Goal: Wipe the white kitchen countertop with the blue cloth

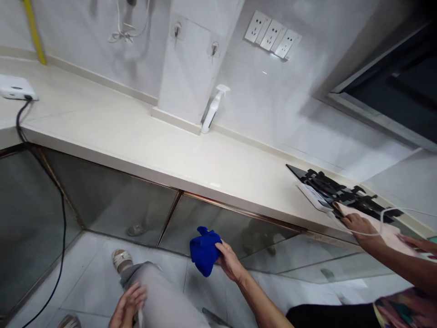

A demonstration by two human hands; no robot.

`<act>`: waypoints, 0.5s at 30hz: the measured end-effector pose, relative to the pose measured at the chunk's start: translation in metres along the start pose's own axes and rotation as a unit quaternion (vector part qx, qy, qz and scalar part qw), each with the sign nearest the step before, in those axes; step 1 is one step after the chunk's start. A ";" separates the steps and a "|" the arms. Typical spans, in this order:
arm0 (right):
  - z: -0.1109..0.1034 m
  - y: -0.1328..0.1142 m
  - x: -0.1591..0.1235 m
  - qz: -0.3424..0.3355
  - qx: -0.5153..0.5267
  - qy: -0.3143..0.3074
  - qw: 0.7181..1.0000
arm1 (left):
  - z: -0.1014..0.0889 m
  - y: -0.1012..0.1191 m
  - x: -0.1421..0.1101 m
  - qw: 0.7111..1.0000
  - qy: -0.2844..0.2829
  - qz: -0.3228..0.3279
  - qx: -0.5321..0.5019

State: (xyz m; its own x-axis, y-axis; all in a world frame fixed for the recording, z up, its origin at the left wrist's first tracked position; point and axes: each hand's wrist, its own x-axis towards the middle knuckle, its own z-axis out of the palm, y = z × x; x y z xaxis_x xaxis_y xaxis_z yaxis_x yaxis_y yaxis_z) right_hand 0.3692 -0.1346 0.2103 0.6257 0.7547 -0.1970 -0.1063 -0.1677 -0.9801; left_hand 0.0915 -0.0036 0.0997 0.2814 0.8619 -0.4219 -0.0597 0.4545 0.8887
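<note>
A bright blue cloth (205, 251), bunched up, hangs from my right hand (230, 262), pinched between thumb and fingers. It is held in the air in front of the cabinet doors (218, 223), below the counter's edge. My left hand (128, 303) is low in the view beside my grey trouser leg (164, 291). Its fingers are stretched and slightly bent, with nothing visible in them. Whether it touches the trousers I cannot tell.
A pale counter (136, 132) runs across, bearing a white spray bottle (212, 111), a white box (17, 86) with a black cable (63, 218), and a black gas stove (341, 189). At right, another person's hand (358, 223) rests on a pinkish cloth (385, 232) near a white device (314, 197).
</note>
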 end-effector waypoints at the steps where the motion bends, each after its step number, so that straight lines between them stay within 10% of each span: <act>1: 0.002 -0.001 -0.007 0.012 0.046 0.004 0.999 | 0.015 0.009 -0.009 0.999 -0.049 -0.008 -0.017; 6: 0.011 0.000 -0.027 0.021 0.074 -0.001 0.997 | 0.092 0.046 -0.057 0.964 -0.260 -0.061 -0.004; 15: -0.005 0.003 -0.040 -0.041 -0.111 0.031 0.993 | 0.122 0.033 -0.044 0.978 -0.199 -0.043 0.047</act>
State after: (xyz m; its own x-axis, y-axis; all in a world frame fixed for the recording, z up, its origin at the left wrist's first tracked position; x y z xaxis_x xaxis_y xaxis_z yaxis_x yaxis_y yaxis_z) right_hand 0.3472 -0.1687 0.2157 0.6722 0.7324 -0.1080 0.1154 -0.2477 -0.9619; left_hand 0.1937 -0.0536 0.1693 0.6335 0.6566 -0.4094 0.0640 0.4828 0.8734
